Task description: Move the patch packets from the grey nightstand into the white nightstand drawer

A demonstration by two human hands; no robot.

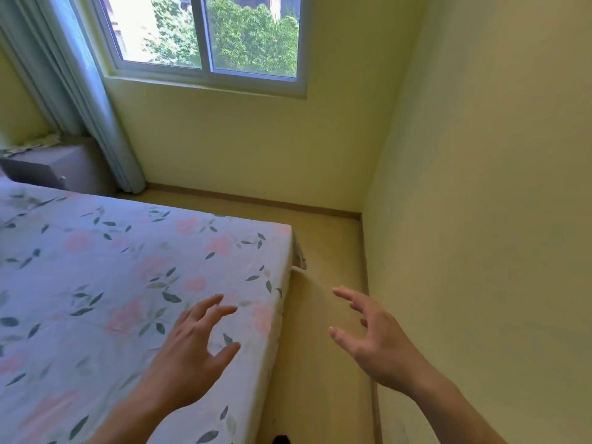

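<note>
Both hands empty: left hand (192, 344) and right hand (368, 334) hovering, fingers spread. Packets on grey nightstand (48, 168) blurred; likely light, flimsy, needing edge pinch.

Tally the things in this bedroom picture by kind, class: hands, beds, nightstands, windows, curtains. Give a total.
Hands: 2, left hand and right hand, both empty
Beds: 1, bed
Nightstands: 1, grey nightstand
Windows: 1, window
Curtains: 1, curtain
Total: 6
</note>
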